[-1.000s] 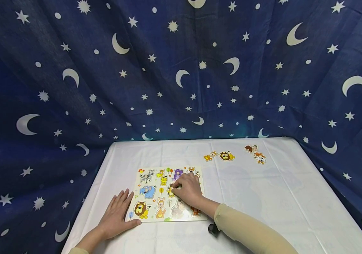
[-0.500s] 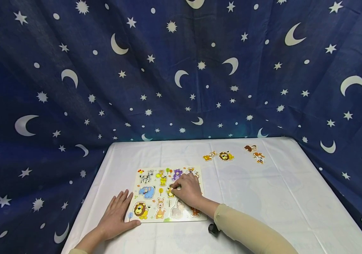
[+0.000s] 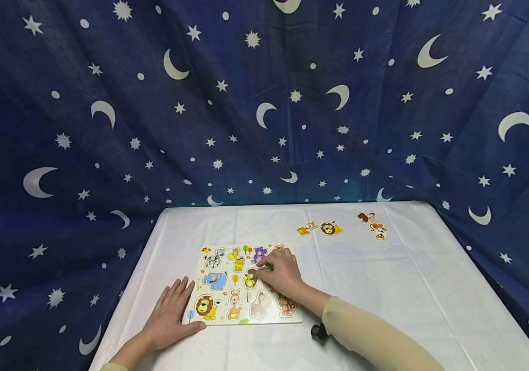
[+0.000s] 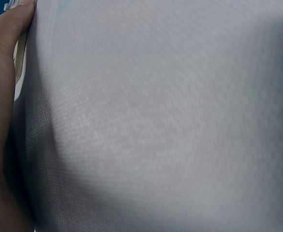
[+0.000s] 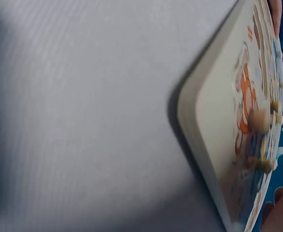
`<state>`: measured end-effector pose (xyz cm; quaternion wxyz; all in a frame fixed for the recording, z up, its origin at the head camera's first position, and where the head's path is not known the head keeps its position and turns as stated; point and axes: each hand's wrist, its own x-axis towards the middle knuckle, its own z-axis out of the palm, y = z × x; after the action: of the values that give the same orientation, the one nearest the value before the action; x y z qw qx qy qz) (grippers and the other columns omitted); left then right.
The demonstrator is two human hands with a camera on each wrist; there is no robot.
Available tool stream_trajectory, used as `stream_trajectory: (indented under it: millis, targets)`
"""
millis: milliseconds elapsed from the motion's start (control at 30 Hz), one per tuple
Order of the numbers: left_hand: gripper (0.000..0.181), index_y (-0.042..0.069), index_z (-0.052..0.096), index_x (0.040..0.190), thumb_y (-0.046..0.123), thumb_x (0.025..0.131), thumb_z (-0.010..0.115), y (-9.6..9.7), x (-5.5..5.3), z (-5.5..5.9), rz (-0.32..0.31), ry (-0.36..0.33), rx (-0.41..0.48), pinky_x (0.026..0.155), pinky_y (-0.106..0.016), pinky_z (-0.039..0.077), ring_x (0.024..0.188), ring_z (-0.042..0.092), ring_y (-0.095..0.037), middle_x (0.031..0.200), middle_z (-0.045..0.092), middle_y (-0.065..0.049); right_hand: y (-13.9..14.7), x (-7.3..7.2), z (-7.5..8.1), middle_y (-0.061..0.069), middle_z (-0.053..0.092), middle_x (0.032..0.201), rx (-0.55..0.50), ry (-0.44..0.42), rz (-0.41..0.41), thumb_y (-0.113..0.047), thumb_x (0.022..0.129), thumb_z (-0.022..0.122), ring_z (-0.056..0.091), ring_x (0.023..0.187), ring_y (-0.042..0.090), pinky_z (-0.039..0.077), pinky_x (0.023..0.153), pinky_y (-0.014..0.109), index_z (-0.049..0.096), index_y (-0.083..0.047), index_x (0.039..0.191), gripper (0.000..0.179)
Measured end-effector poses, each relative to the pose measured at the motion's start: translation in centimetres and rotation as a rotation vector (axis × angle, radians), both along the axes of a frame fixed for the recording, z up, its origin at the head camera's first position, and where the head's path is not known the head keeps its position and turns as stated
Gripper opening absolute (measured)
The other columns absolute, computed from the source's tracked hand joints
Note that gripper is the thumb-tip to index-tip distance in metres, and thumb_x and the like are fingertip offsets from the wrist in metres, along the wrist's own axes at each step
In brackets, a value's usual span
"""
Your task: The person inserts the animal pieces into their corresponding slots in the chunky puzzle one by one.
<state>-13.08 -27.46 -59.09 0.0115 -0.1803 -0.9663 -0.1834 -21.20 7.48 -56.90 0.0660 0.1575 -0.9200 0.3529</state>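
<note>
A wooden animal peg puzzle board (image 3: 224, 286) lies on the white cloth, its rounded corner and peg knobs (image 5: 260, 121) close up in the right wrist view. My left hand (image 3: 169, 312) rests flat beside the board, fingers spread, thumb at its lower left corner. Over the board's right half, my right hand (image 3: 283, 272) pinches a small puzzle piece (image 3: 267, 268), seen edge-on and mostly hidden by the fingers. Just left of those fingertips shows a yellow and brown animal picture (image 3: 250, 279). The blue elephant (image 3: 215, 281) and zebra (image 3: 214, 257) sit on the board's left side.
Loose pieces lie at the back of the table: a kangaroo (image 3: 307, 228), a lion (image 3: 331, 228), a brown one (image 3: 366, 218) and an orange-white one (image 3: 378, 231). A black device (image 3: 319, 333) sits at the right wrist. A star-patterned curtain (image 3: 227, 129) hangs behind.
The right hand has shifted slightly right and up from the yellow and brown animal spot, with the piece in its fingers. More of that picture now shows. The left hand stays put.
</note>
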Motion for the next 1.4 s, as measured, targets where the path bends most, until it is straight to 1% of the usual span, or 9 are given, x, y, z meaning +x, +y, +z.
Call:
stream_trajectory:
  millis: [67,200,400,600,700,833,1000,1267,1400]
  targets:
    - [0.111,0.005,0.036,0.159,0.073,0.078,0.073,0.0,0.0,0.0,-0.001,0.001,0.002,0.123,-0.056,0.012,0.152,0.02,-0.041,0.165,0.029,-0.018,0.4,-0.1,0.1,-0.011,0.066,0.095,-0.01,0.007,0.0,-0.035,0.085,0.083,0.049,0.097,0.015,0.041,0.083,0.037,0.081,-0.025,0.097,0.015]
    - [0.112,0.006,0.036,0.159,0.074,0.078,0.072,-0.1,0.0,-0.1,0.0,-0.006,0.002,0.123,-0.056,0.012,0.153,0.019,-0.041,0.165,0.028,-0.018,1.4,-0.5,0.5,-0.011,0.067,0.097,-0.046,0.011,0.001,-0.03,0.086,0.081,0.049,0.1,0.015,0.042,0.086,0.039,0.081,-0.024,0.098,0.014]
    - [0.112,0.007,0.035,0.159,0.075,0.078,0.071,-0.1,-0.1,-0.1,0.003,-0.011,-0.003,0.124,-0.052,0.009,0.153,0.019,-0.041,0.165,0.028,-0.018,3.2,-1.3,1.0,-0.01,0.065,0.098,-0.094,0.0,-0.023,-0.026,0.087,0.082,0.051,0.1,0.017,0.043,0.089,0.041,0.081,-0.021,0.101,0.016]
    - [0.113,0.007,0.035,0.159,0.075,0.078,0.071,0.0,-0.1,0.0,0.008,-0.022,-0.014,0.124,-0.053,0.01,0.153,0.019,-0.04,0.165,0.028,-0.018,5.2,-2.1,1.6,-0.007,0.066,0.103,-0.146,-0.015,-0.083,-0.024,0.086,0.083,0.054,0.105,0.021,0.045,0.094,0.044,0.081,-0.019,0.104,0.018]
    - [0.113,0.007,0.034,0.16,0.076,0.078,0.07,0.0,-0.1,0.0,0.015,-0.039,-0.013,0.124,-0.054,0.01,0.153,0.018,-0.04,0.166,0.027,-0.017,6.4,-2.5,1.8,-0.005,0.068,0.106,-0.156,-0.022,-0.118,-0.024,0.086,0.082,0.054,0.105,0.021,0.045,0.094,0.045,0.081,-0.02,0.105,0.019]
    - [0.114,0.007,0.033,0.16,0.076,0.078,0.07,0.1,-0.2,0.1,0.023,-0.059,-0.017,0.124,-0.055,0.009,0.154,0.016,-0.039,0.166,0.026,-0.017,8.2,-3.1,2.1,-0.001,0.069,0.108,-0.161,0.003,-0.141,-0.022,0.087,0.082,0.056,0.108,0.025,0.044,0.1,0.048,0.08,-0.02,0.107,0.02]
    - [0.114,0.007,0.033,0.16,0.077,0.078,0.069,0.2,-0.2,0.1,0.023,-0.054,-0.021,0.124,-0.055,0.009,0.154,0.016,-0.039,0.166,0.026,-0.017,10.7,-3.7,2.4,0.003,0.071,0.108,-0.157,0.036,-0.178,-0.02,0.089,0.08,0.058,0.116,0.03,0.039,0.108,0.053,0.08,-0.014,0.108,0.021]
    - [0.113,0.006,0.034,0.16,0.076,0.078,0.07,0.2,-0.1,0.2,0.017,-0.045,-0.013,0.124,-0.055,0.009,0.153,0.017,-0.04,0.166,0.026,-0.017,14.5,-4.5,2.5,0.008,0.069,0.111,-0.118,0.022,-0.242,-0.022,0.092,0.076,0.054,0.109,0.033,0.041,0.096,0.053,0.078,-0.01,0.115,0.026]
    - [0.114,0.006,0.033,0.16,0.076,0.078,0.07,0.2,-0.1,0.2,0.019,-0.05,-0.019,0.124,-0.056,0.01,0.154,0.017,-0.039,0.166,0.026,-0.017,16.0,-4.8,2.3,0.011,0.068,0.113,-0.111,0.009,-0.282,-0.023,0.092,0.075,0.052,0.108,0.034,0.039,0.095,0.052,0.077,-0.009,0.116,0.028]
